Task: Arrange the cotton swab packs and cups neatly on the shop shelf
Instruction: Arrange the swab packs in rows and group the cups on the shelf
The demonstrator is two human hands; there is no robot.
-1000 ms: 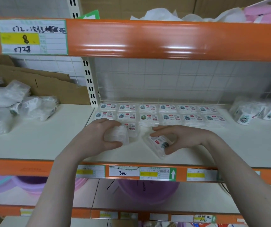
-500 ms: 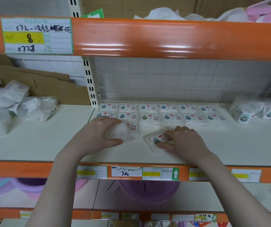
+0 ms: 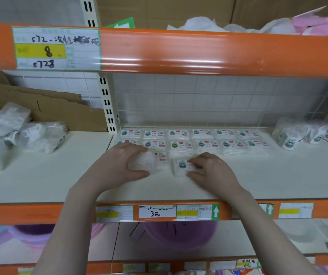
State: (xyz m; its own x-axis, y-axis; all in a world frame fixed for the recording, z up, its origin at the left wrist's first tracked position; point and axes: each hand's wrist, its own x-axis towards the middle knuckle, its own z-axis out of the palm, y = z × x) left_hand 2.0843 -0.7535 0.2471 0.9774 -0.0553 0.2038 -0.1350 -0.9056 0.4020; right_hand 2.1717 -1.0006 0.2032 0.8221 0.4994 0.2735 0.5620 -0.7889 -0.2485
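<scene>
Two rows of flat cotton swab packs [image 3: 202, 138] with cartoon labels lie along the back of the white shelf [image 3: 278, 175]. In front of them my left hand [image 3: 117, 165] grips a clear pack [image 3: 145, 163], thumb below and fingers curled over its top. Beside it another swab pack [image 3: 182, 166] lies flat, label up, and my right hand [image 3: 212, 171] pinches its right side between fingers and thumb. Wrapped stacks of printed paper cups [image 3: 296, 135] lie on their sides at the far right of the shelf.
Plastic bags of white goods [image 3: 16, 133] are piled on the left shelf section, with torn cardboard [image 3: 60, 110] behind them. The orange upper shelf rail [image 3: 198, 54] hangs close overhead. Purple basins [image 3: 177, 233] sit on the shelf below.
My right hand has laid its pack flat on the shelf, label up, and slid it back toward the rows. My left hand has kept its grip in about the same spot.
</scene>
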